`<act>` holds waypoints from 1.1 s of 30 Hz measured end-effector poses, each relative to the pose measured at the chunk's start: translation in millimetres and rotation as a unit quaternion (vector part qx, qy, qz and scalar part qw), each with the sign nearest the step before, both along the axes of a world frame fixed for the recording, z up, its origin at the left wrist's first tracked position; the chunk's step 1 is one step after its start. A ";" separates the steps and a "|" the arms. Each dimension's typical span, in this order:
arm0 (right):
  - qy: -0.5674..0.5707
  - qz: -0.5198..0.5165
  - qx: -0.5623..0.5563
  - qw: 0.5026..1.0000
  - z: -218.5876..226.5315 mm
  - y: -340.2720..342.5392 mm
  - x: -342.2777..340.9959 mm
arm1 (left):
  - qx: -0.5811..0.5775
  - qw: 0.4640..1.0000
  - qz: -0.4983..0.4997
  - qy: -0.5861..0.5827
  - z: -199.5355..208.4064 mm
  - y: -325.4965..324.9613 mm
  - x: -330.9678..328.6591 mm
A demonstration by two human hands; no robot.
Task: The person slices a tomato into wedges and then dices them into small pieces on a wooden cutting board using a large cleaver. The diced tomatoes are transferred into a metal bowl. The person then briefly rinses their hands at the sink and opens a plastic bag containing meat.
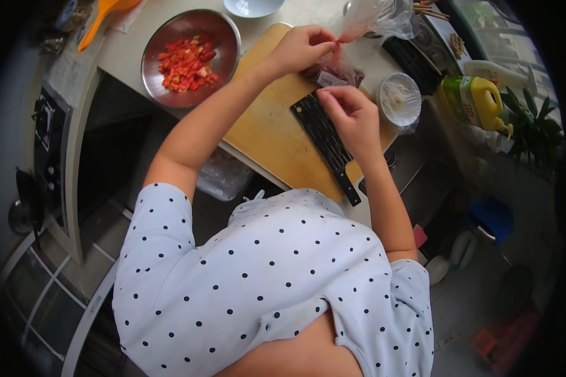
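Observation:
My left hand (302, 51) pinches the twisted, reddish neck of a clear plastic bag (349, 76). Dark red contents, perhaps meat, and a pale label show through the bag, which rests at the far end of a wooden cutting board (261, 135). Close below the bag is my right hand (353, 119), its thumb and fingertips pressed together; whether anything thin is between them cannot be made out. A black cleaver (319, 130) with light streaks lies on the board beside that hand, its handle pointing toward me.
Left of the board stands a metal bowl (151, 69) of chopped tomato, with an orange utensil (97, 25) farther left. A film-covered bowl (400, 100) is right of the board. Beyond it are a yellow jug (481, 103) and a plant (531, 122). A white bowl (253, 6) sits at the back.

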State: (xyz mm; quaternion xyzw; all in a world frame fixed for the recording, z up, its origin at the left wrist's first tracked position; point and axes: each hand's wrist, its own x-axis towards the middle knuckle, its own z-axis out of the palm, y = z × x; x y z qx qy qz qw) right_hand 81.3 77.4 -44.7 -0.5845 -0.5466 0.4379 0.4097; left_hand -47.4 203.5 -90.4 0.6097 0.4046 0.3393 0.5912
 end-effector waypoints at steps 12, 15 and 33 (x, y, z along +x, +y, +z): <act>-0.148 0.406 0.003 0.902 -75.0 -65.5 -139.6 | 0.123 0.986 -0.054 0.103 13.0 -13.2 -41.3; -0.074 0.320 -0.108 0.938 -39.8 -55.1 -94.0 | 0.092 0.992 -0.004 0.091 6.7 -21.0 -51.1; 0.001 -0.105 0.046 0.993 -28.9 28.9 79.7 | -0.083 0.995 -0.041 -0.033 4.4 -3.9 -20.5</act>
